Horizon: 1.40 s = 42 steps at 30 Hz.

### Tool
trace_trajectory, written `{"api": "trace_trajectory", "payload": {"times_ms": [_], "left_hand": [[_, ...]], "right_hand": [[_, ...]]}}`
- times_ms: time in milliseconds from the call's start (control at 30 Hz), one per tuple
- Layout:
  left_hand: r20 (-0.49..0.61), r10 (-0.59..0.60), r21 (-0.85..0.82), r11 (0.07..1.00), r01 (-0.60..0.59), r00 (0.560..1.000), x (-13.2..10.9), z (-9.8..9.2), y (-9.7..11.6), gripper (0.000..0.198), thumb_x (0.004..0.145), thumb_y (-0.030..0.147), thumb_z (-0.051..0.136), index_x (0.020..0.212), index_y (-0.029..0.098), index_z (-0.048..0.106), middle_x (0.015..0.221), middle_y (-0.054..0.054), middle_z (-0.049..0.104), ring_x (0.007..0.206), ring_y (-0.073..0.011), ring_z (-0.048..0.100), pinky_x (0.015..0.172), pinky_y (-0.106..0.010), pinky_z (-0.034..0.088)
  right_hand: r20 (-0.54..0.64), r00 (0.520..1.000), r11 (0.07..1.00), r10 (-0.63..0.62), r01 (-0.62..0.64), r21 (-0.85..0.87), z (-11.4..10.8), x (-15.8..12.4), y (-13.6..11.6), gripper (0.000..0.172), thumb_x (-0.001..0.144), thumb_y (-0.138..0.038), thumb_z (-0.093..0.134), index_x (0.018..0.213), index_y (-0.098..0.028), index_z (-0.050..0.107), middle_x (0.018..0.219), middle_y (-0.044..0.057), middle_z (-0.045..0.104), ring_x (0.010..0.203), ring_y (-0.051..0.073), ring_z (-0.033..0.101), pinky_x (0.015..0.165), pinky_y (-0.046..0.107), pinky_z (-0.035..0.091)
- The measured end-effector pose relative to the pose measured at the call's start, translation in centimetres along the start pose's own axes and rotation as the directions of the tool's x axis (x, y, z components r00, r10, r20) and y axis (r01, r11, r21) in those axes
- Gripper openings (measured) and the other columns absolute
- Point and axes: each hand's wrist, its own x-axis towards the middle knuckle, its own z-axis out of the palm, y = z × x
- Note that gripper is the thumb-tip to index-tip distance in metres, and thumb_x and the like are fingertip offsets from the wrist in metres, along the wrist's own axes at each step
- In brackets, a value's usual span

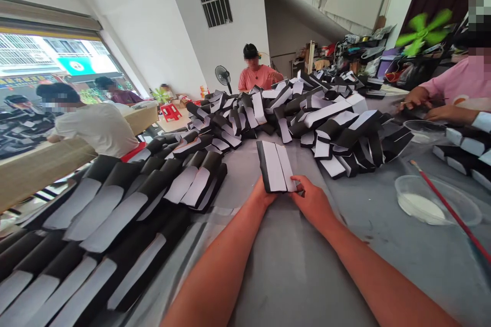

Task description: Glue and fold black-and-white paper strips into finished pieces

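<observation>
Both my hands grip the lower end of a black strip of card or foam with white paper panels (274,166), which stands tilted up from the grey-covered table (291,276). My left hand (264,193) holds its left lower corner, and my right hand (311,202) pinches its right lower corner. A large heap of similar black-and-white pieces (307,117) lies just beyond them. Rows of longer pieces (115,219) fill the table to my left.
To my right stand a clear bowl of white paste (422,207) with a red-handled brush (452,214) and a second clear bowl (422,131). A co-worker's hands (433,107) work at the right edge. Another person (257,71) sits beyond the heap, and others sit at the left.
</observation>
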Motion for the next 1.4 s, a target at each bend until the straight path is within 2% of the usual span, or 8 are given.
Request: {"api": "trace_trajectory", "payload": {"times_ms": [433,833,1033,1100,1167,1267,1400], "left_hand": [[-0.007,0.017,0.004,1.000,-0.017,1.000,-0.2,0.4,0.1,0.025,0.084,0.018,0.051,0.061,0.014,0.060,0.057,-0.001,0.060,0.053,-0.0140,0.054,0.058,-0.030,0.048],[-0.014,0.060,0.046,0.997,-0.059,0.998,-0.5,0.9,0.1,0.017,0.076,0.018,0.055,0.061,0.014,0.060,0.053,-0.001,0.059,0.050,-0.0136,0.051,0.054,-0.028,0.046],[-0.040,0.136,0.044,0.990,-0.135,0.990,-0.3,0.6,0.5,0.012,0.065,0.022,0.066,0.059,0.015,0.058,0.049,0.002,0.057,0.045,-0.0109,0.049,0.046,-0.024,0.040],[-0.056,0.215,0.068,0.975,-0.211,0.975,-0.1,0.5,0.9,0.016,0.059,0.020,0.071,0.057,0.015,0.056,0.047,0.004,0.054,0.042,-0.0087,0.045,0.045,-0.022,0.037],[-0.048,0.331,0.147,0.935,-0.321,0.942,0.0,0.5,1.3,0.018,0.055,0.017,0.073,0.056,0.016,0.056,0.046,0.006,0.051,0.042,-0.0069,0.042,0.046,-0.020,0.034],[-0.020,0.488,0.333,0.826,-0.454,0.873,-0.2,0.6,1.8,0.012,0.060,0.015,0.070,0.056,0.016,0.058,0.048,0.006,0.051,0.046,-0.0066,0.041,0.049,-0.019,0.031],[-0.029,0.637,0.552,0.653,-0.519,0.770,-0.6,0.6,1.7,0.013,0.064,0.009,0.065,0.054,0.016,0.059,0.049,0.007,0.050,0.050,-0.0064,0.040,0.052,-0.019,0.028]], "right_hand": [[-0.008,1.000,0.999,-0.031,0.031,0.018,0.2,0.0,0.4,0.037,0.074,-0.026,0.056,0.112,-0.025,0.060,0.079,-0.001,0.066,0.062,0.015,0.056,0.061,0.027,0.039],[-0.026,1.000,1.000,-0.001,0.001,-0.018,-0.1,-0.1,-0.1,0.038,0.072,-0.019,0.050,0.109,-0.025,0.060,0.078,-0.001,0.065,0.058,0.014,0.054,0.058,0.026,0.036],[-0.020,1.000,1.000,0.003,-0.003,0.009,-0.2,0.1,0.1,0.037,0.073,-0.024,0.053,0.109,-0.026,0.059,0.078,-0.002,0.066,0.059,0.015,0.055,0.059,0.027,0.038],[-0.011,0.999,0.999,0.033,-0.032,0.016,-0.1,0.2,0.1,0.039,0.071,-0.024,0.054,0.110,-0.026,0.059,0.079,-0.002,0.066,0.059,0.015,0.054,0.060,0.028,0.039],[-0.010,0.998,0.998,0.061,-0.061,0.026,0.0,0.3,0.2,0.042,0.071,-0.023,0.054,0.112,-0.025,0.058,0.080,-0.001,0.066,0.058,0.014,0.054,0.061,0.028,0.039],[-0.027,0.998,0.997,0.064,-0.062,0.053,0.0,0.4,0.3,0.042,0.073,-0.024,0.051,0.114,-0.022,0.058,0.080,0.000,0.066,0.058,0.014,0.054,0.062,0.028,0.040],[-0.031,0.999,0.997,0.044,-0.042,0.058,-0.1,0.3,0.8,0.042,0.075,-0.024,0.046,0.116,-0.019,0.056,0.081,0.001,0.065,0.060,0.015,0.055,0.066,0.030,0.042]]}}
